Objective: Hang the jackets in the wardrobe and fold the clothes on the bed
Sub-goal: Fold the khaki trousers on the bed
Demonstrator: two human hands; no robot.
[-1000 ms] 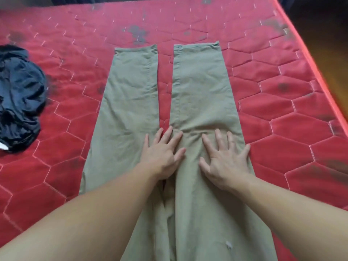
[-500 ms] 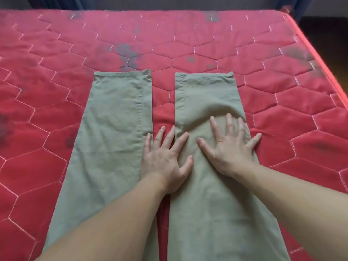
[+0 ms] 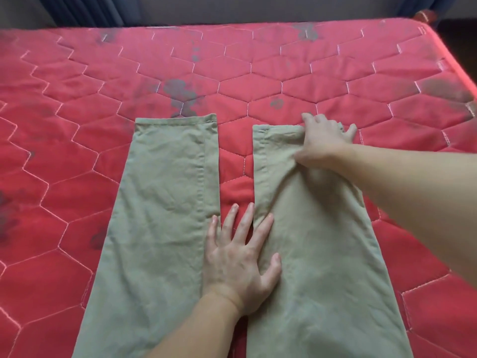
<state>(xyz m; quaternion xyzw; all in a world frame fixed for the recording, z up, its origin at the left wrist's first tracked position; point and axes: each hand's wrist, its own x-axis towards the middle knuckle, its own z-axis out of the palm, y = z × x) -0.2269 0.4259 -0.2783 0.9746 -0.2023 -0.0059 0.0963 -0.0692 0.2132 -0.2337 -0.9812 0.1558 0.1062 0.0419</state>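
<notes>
Olive-green trousers [image 3: 160, 215] lie flat on the red quilted mattress [image 3: 258, 83], legs pointing away from me with a strip of mattress showing between them. My left hand [image 3: 240, 262] lies flat with fingers spread across the gap between the legs, its thumb and index finger on the right leg's inner edge. My right hand [image 3: 322, 140] rests palm down on the far hem of the right leg [image 3: 317, 241], at its outer corner. Its fingers stretch past the hem onto the mattress, and the cloth is slightly wrinkled beside the thumb.
The mattress has dark stains [image 3: 180, 95] just beyond the left leg's hem. Its right edge [image 3: 459, 63] drops off to a dark floor. A grey wall and dark curtains [image 3: 85, 11] stand behind the head of the bed.
My right hand has slid up the right leg to its hem. My left hand has stayed near mid-leg. The view has moved forward along the trousers; the dark clothes at left are out of view.
</notes>
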